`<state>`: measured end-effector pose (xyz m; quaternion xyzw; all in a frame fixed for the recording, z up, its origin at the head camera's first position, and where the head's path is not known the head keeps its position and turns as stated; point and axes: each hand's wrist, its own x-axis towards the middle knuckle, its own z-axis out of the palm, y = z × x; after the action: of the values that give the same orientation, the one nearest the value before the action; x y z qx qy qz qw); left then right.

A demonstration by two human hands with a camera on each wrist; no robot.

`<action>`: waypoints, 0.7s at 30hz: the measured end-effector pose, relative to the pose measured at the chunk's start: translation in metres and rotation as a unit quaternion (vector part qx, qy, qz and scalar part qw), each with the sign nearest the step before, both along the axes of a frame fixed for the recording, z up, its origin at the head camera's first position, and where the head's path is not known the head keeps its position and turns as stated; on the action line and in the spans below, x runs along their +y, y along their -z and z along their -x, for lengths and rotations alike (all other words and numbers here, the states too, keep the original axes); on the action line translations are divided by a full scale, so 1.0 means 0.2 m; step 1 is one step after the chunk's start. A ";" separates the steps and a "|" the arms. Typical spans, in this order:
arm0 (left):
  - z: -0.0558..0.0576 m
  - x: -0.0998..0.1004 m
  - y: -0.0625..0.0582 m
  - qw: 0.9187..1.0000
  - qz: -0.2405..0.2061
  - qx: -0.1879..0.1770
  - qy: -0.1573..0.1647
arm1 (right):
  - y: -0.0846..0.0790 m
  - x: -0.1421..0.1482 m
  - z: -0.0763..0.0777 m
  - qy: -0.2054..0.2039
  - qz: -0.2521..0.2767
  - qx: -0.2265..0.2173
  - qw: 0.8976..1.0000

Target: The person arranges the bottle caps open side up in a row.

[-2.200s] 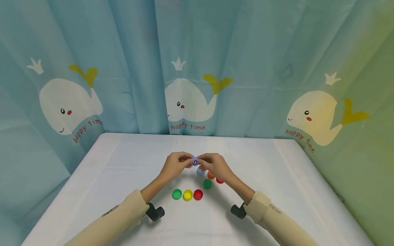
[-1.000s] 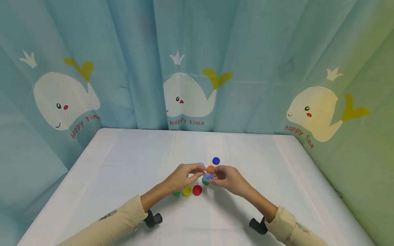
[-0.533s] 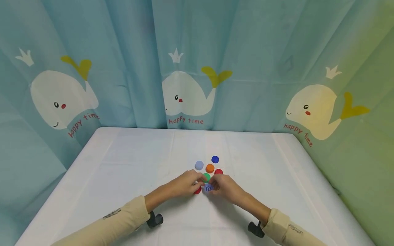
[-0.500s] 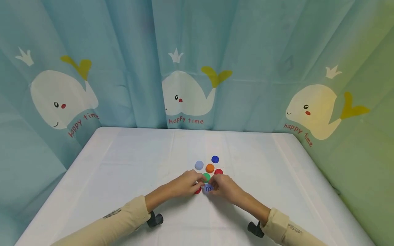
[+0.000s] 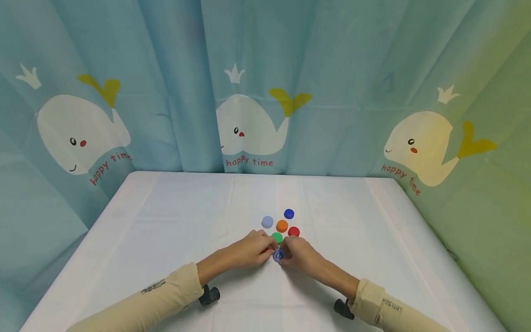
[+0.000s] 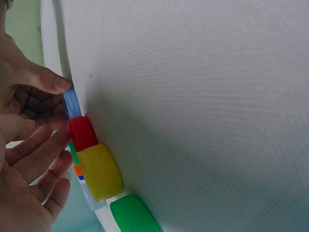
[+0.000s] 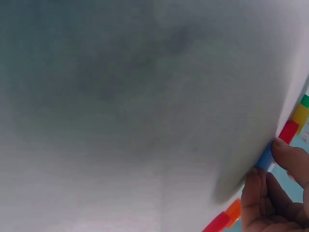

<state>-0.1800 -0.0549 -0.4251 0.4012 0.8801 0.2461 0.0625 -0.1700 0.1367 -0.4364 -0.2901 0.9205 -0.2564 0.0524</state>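
Note:
My right hand (image 5: 302,255) pinches a light purple-blue bottle cap (image 5: 278,255) with a dark mark on its face, low over the table. In the left wrist view that cap lines up beside a red cap (image 6: 83,133), followed by a yellow cap (image 6: 100,173) and a green cap (image 6: 134,214). My left hand (image 5: 250,249) reaches over this row, its relaxed fingers right at the red cap and near the purple-blue one. From the head view the left hand hides most of the row. A second green cap (image 5: 277,238) lies just behind the fingertips.
Behind the hands lie an orange cap (image 5: 282,226), another red cap (image 5: 293,231), a pale blue cap (image 5: 267,222) and a dark blue cap (image 5: 289,214). The white-covered table (image 5: 186,207) ends at a whale-print curtain (image 5: 178,92).
Both hands held the purple-blue cap up at first. My left hand let go, and the right hand brought it down toward me beside the red cap. The left hand followed over the row.

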 end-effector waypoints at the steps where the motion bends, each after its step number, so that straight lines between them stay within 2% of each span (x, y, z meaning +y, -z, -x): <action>1: 0.00 0.00 0.00 1.000 0.003 0.003 0.001 | 0.01 0.00 0.00 -0.001 0.000 0.003 1.000; 4: 0.01 0.00 0.01 1.000 0.008 0.008 0.001 | 0.01 0.00 0.00 -0.001 -0.001 0.004 1.000; 11: 0.02 0.00 0.01 0.999 0.000 -0.049 -0.024 | -0.01 -0.02 -0.02 -0.001 -0.005 0.018 1.000; 15: 0.03 -0.01 0.00 0.998 -0.015 -0.059 -0.029 | -0.02 -0.02 -0.03 0.007 -0.013 0.009 1.000; 18: 0.03 -0.01 -0.02 0.996 -0.038 -0.062 -0.049 | -0.03 -0.01 -0.03 0.028 -0.018 -0.028 0.999; 21: 0.04 -0.02 -0.05 0.992 -0.062 -0.060 -0.087 | -0.05 0.00 -0.01 0.041 -0.025 -0.035 0.998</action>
<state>-0.1872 -0.0597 -0.4160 0.3105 0.8894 0.3285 0.0689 -0.1683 0.1367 -0.4274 -0.2417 0.9353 -0.2453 0.0809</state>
